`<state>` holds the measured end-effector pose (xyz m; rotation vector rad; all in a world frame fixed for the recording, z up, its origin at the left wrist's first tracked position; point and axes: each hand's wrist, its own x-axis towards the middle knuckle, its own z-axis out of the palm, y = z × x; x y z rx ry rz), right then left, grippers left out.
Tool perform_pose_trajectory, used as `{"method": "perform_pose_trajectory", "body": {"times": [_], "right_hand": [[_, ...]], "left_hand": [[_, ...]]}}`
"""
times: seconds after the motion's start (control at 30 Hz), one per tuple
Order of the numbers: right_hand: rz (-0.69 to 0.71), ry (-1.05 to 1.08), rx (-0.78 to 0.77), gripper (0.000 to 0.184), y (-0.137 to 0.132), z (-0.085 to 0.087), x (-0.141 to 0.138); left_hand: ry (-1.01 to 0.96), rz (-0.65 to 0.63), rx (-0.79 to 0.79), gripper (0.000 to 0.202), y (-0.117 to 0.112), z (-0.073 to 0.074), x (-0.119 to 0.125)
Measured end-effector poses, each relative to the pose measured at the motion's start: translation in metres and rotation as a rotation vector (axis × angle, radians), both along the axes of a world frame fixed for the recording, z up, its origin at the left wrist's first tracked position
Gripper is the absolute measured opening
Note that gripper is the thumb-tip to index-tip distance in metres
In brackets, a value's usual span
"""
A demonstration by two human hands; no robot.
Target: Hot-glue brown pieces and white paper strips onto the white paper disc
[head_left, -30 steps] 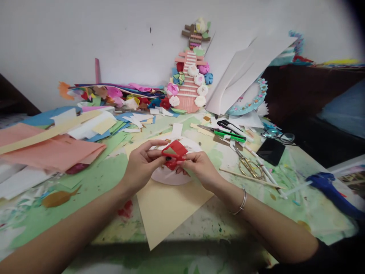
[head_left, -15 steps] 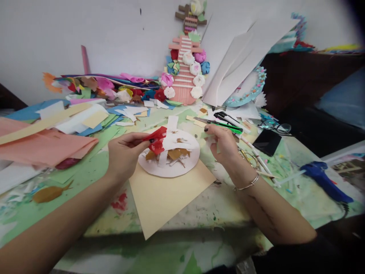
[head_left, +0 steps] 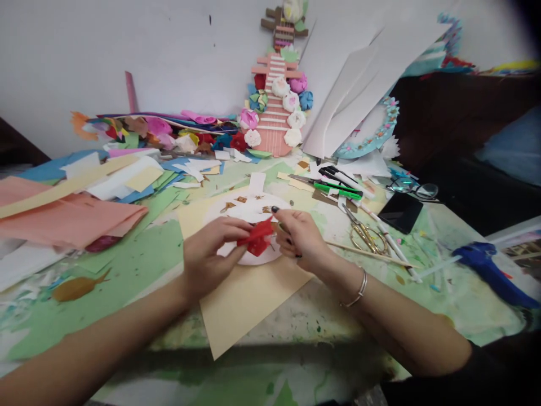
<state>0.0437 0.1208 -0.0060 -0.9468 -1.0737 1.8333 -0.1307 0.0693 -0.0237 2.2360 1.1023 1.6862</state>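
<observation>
My left hand (head_left: 211, 254) and my right hand (head_left: 298, 237) meet over a white paper disc (head_left: 249, 210) strewn with brown scraps. Between them is a crumpled piece of red paper (head_left: 257, 238), pinched by the fingers of both hands. The disc rests on a cream sheet of paper (head_left: 245, 299) that reaches to the table's front edge. A silver bangle sits on my right wrist.
Gold scissors (head_left: 366, 237), a thin wooden stick, pens and a green marker (head_left: 338, 189) lie right of my hands. Also to the right: a black phone (head_left: 399, 213), glasses, a blue glue gun (head_left: 492, 273). Stacked coloured paper (head_left: 71, 208) fills the left; a paper-flower craft (head_left: 276, 107) leans on the wall.
My right hand had moved off to the right, leaving the red paper in my left hand; now it is back at the red paper, both hands lower over the disc.
</observation>
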Motion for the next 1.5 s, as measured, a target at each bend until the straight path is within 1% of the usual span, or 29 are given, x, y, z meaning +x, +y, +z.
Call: {"method": "perform_pose_trajectory", "body": {"times": [0.07, 0.13, 0.17, 0.23, 0.33, 0.43, 0.5, 0.57, 0.63, 0.7, 0.77, 0.83, 0.9, 0.97, 1.03, 1.1, 1.2, 1.27, 1.33, 1.43, 1.5], "right_hand": [[0.024, 0.007, 0.015, 0.039, -0.009, -0.004, -0.008], [0.002, 0.040, 0.063, 0.035, -0.016, -0.008, -0.013], [-0.012, 0.070, 0.063, 0.035, -0.018, -0.008, -0.015], [-0.010, 0.153, -0.022, 0.037, -0.023, -0.005, -0.016], [0.057, 0.304, -0.187, 0.036, -0.028, 0.005, -0.012], [0.130, 0.389, -0.229, 0.027, -0.032, 0.011, -0.007], [0.162, 0.425, -0.233, 0.021, -0.035, 0.008, -0.007], [0.165, 0.465, -0.193, 0.016, -0.038, 0.003, -0.008], [0.193, 0.491, -0.115, 0.014, -0.039, -0.002, -0.010], [0.298, 0.494, -0.041, 0.014, -0.039, -0.005, -0.011], [0.405, 0.476, 0.015, 0.017, -0.037, -0.007, -0.012], [0.444, 0.414, 0.061, 0.020, -0.034, -0.008, -0.011], [0.402, 0.295, 0.093, 0.021, -0.031, -0.011, -0.010], [0.286, 0.151, 0.130, 0.017, -0.029, -0.014, -0.008], [0.127, 0.043, 0.185, 0.012, -0.026, -0.017, -0.006], [0.030, 0.006, 0.215, 0.014, -0.025, -0.017, -0.005], [0.026, 0.003, 0.184, 0.013, -0.025, -0.013, -0.005], [0.026, 0.004, 0.150, 0.016, -0.026, -0.010, -0.005], [0.009, 0.037, 0.103, 0.027, -0.027, -0.007, -0.005], [0.009, 0.096, 0.048, 0.041, -0.025, -0.005, -0.003], [0.049, 0.106, 0.031, 0.043, -0.022, -0.006, -0.002]], "left_hand": [[0.162, -0.039, 0.127, 0.022, -0.007, 0.000, 0.005], [0.290, -0.098, 0.198, 0.020, -0.011, -0.001, 0.010], [0.343, -0.127, 0.227, 0.019, -0.012, -0.002, 0.011], [0.440, -0.145, 0.302, 0.018, -0.012, -0.004, 0.014], [0.579, -0.097, 0.453, 0.017, -0.011, -0.006, 0.017], [0.618, -0.045, 0.548, 0.016, -0.010, -0.008, 0.015], [0.585, 0.008, 0.557, 0.020, -0.010, -0.010, 0.012], [0.541, 0.033, 0.518, 0.021, -0.011, -0.012, 0.006], [0.517, 0.006, 0.433, 0.022, -0.012, -0.013, 0.001], [0.489, -0.031, 0.346, 0.021, -0.013, -0.010, -0.003], [0.446, -0.039, 0.269, 0.021, -0.013, -0.006, -0.005], [0.368, -0.018, 0.216, 0.020, -0.014, 0.000, -0.005], [0.265, 0.025, 0.177, 0.021, -0.013, 0.004, -0.004], [0.163, 0.034, 0.145, 0.025, -0.012, 0.007, -0.003], [0.076, -0.002, 0.078, 0.027, -0.011, 0.007, -0.003], [-0.040, -0.065, -0.027, 0.027, -0.010, 0.008, -0.003], [-0.241, -0.139, -0.202, 0.025, -0.007, 0.010, -0.005], [-0.296, -0.179, -0.266, 0.025, -0.004, 0.010, -0.007], [-0.250, -0.176, -0.261, 0.027, -0.001, 0.008, -0.009], [-0.036, -0.145, -0.169, 0.030, 0.004, 0.005, -0.013], [0.096, -0.183, -0.109, 0.031, 0.007, 0.005, -0.015]]}}
